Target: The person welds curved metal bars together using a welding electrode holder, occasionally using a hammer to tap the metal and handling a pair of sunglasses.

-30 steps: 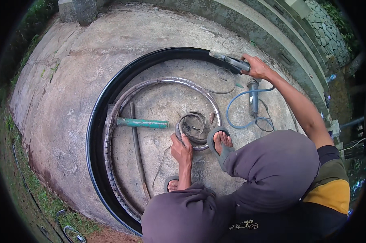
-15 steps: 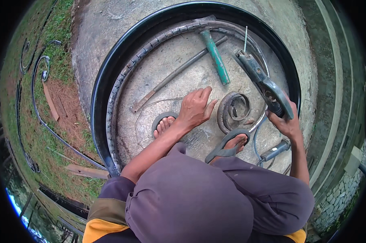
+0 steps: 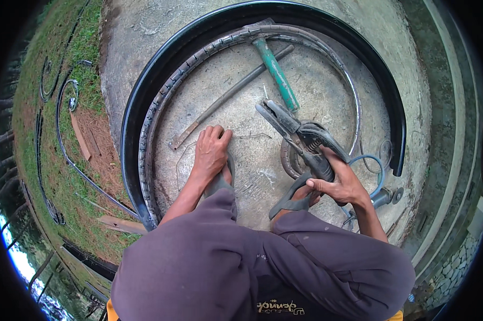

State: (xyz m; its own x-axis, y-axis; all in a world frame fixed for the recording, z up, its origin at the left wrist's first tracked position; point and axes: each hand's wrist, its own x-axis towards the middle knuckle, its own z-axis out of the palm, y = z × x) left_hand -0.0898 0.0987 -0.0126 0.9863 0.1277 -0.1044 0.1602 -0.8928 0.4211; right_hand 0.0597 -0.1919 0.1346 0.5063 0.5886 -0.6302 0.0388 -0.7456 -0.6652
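Note:
My right hand (image 3: 340,182) grips a dark electrode holder (image 3: 313,150) by its handle, with a thin pale rod (image 3: 265,92) standing from its jaws. It is above my right sandal, partly hiding a coiled metal strip (image 3: 288,159). My left hand (image 3: 212,152) is over my left foot, fingers curled downward, what is under them hidden, near a thin bent wire (image 3: 252,136). Beyond lie a green-handled hammer (image 3: 276,72) and a long steel bar (image 3: 225,95), inside a notched metal hoop (image 3: 173,85) and a curved black channel (image 3: 391,107) around it.
At right lie an angle grinder (image 3: 383,198) and blue cable (image 3: 372,158) on the concrete slab (image 3: 129,32), beside a stepped concrete edge (image 3: 444,134). On the grass at left are bent metal strips (image 3: 97,193) and wooden boards (image 3: 81,134).
The view has turned. My right hand has brought the electrode holder from the right toward the middle and tilted it. My left hand has moved from the coil leftward to above my left foot.

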